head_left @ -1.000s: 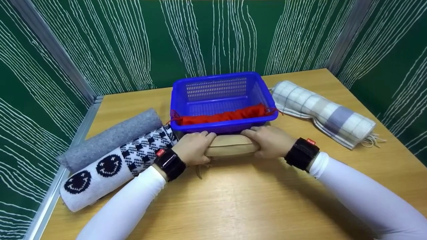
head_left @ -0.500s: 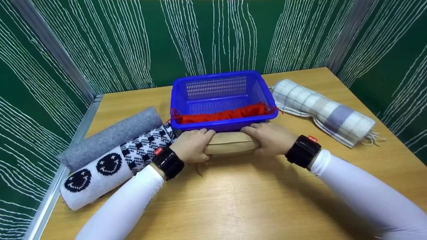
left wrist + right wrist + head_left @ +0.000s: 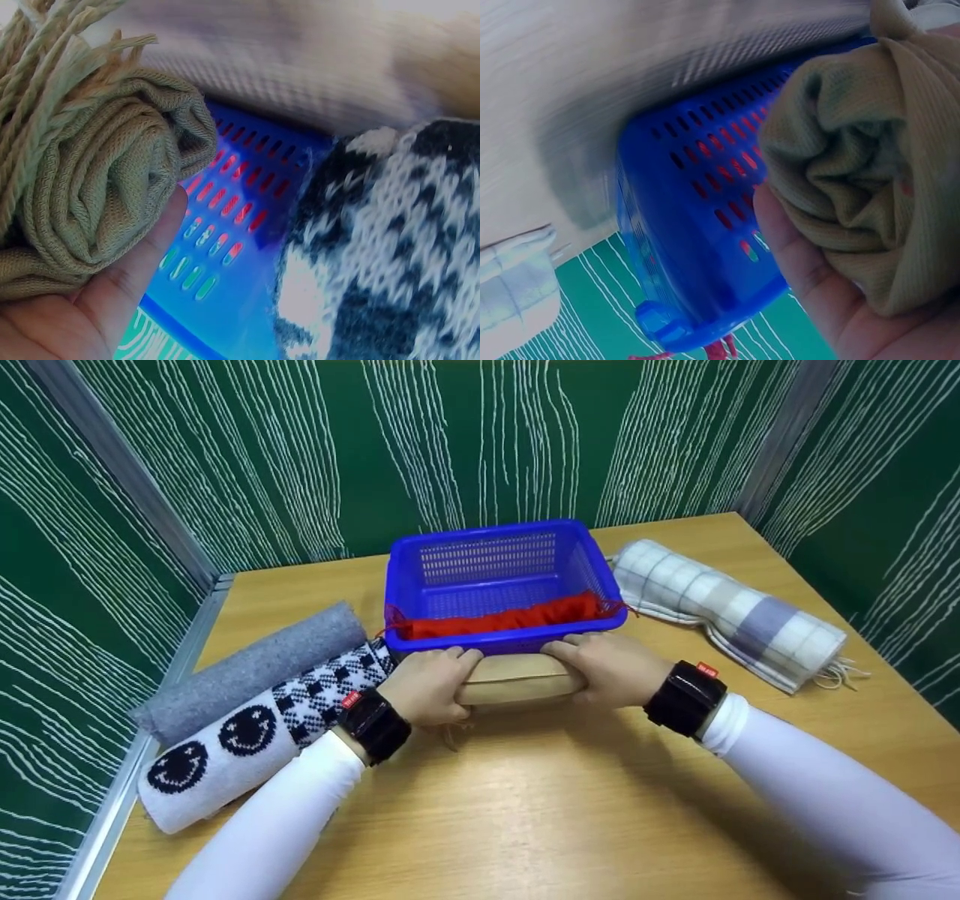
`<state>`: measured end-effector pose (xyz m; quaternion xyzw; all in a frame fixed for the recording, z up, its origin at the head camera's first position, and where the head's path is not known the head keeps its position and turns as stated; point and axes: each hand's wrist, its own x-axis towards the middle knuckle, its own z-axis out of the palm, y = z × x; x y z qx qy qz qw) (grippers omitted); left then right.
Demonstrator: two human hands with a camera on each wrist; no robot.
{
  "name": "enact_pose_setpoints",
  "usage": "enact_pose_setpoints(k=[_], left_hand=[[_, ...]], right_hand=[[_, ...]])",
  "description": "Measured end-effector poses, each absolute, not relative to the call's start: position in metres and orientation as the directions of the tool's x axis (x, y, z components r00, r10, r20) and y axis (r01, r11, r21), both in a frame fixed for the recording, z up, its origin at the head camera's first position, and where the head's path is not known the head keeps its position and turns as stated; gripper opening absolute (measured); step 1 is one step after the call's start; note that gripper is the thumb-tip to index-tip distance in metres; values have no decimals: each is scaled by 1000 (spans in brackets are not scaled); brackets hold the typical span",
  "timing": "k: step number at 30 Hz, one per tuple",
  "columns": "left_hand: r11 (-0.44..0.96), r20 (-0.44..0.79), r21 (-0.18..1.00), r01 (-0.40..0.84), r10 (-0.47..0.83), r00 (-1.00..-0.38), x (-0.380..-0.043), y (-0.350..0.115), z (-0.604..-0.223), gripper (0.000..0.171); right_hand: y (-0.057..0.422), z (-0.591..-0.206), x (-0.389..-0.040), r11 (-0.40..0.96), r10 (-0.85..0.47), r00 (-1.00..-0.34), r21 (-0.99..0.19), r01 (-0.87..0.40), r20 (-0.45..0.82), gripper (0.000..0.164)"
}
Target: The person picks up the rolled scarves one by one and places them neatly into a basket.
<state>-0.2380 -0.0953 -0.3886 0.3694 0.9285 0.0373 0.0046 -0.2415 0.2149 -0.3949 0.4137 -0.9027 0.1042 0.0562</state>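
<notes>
A tan rolled scarf (image 3: 523,679) lies between my two hands, just in front of the blue basket (image 3: 559,643). My left hand (image 3: 429,687) grips its left end, and my right hand (image 3: 616,671) holds the right end. In the left wrist view the scarf's spiral end (image 3: 112,180) shows, with twisted fringe (image 3: 45,97) hanging from it. The right wrist view shows the other rolled end (image 3: 855,165) over the fingers and palm. Inside the basket, along its near wall, rests a red rolled scarf (image 3: 502,621) whose fringe pokes over both side rims.
To the left lie a grey rolled scarf (image 3: 259,671) and a black-and-white patterned roll (image 3: 217,757) with smiling faces. A plaid scarf roll (image 3: 727,611) lies right of the basket. Green panels (image 3: 517,442) with white lines rise behind and beside the wooden table (image 3: 540,810).
Both hands and the tan scarf have shifted slightly away from me, closer to the basket's front wall. The other rolls and the basket look unmoved.
</notes>
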Motion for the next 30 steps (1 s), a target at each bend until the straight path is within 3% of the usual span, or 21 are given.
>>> enact_pose_setpoints(k=[30], left_hand=[[710,52,54,702,700,-712,-240,-97,-371,72]], right_hand=[[217,-376,-240,661,-709,-670,-123,-740,221,74]])
